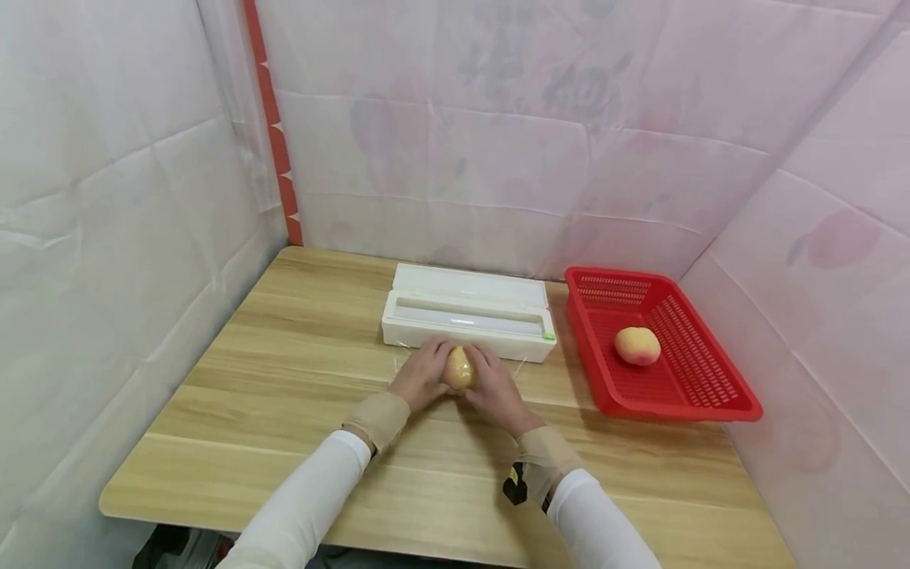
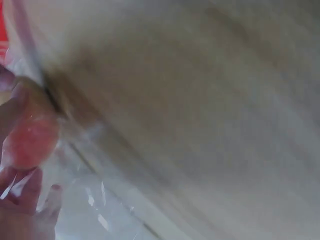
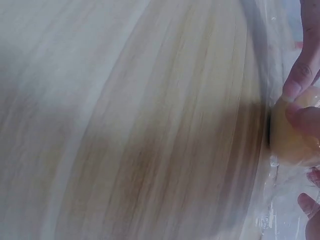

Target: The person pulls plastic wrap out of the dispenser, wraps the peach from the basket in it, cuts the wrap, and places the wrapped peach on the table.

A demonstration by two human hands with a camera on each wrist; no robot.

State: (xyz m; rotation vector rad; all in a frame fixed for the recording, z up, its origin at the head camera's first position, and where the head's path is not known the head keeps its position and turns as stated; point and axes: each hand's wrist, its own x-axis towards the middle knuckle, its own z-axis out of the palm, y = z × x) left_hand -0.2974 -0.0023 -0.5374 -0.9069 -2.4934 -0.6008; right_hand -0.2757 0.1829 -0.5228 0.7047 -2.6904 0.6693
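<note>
A yellow peach (image 1: 460,371) is held between both hands in front of a white cling film box (image 1: 455,336), over the wooden table. Its side toward the left wrist camera is pink-red. Clear cling film (image 2: 102,205) lies around the peach and spreads out past the fingers, with loose edges on both sides. My left hand (image 1: 423,373) grips the peach from the left, fingers curled about it. From the right, my right hand (image 1: 495,391) holds it in the same way, thumb and fingers pressing the film to the fruit. The peach's underside is hidden in the head view.
The film box has its lid (image 1: 469,286) raised, a roll (image 1: 462,319) inside and a green slider (image 1: 549,336) at the right end. A red basket (image 1: 604,395) with another peach (image 1: 637,346) stands at the right. White sheets (image 1: 441,158) enclose the table.
</note>
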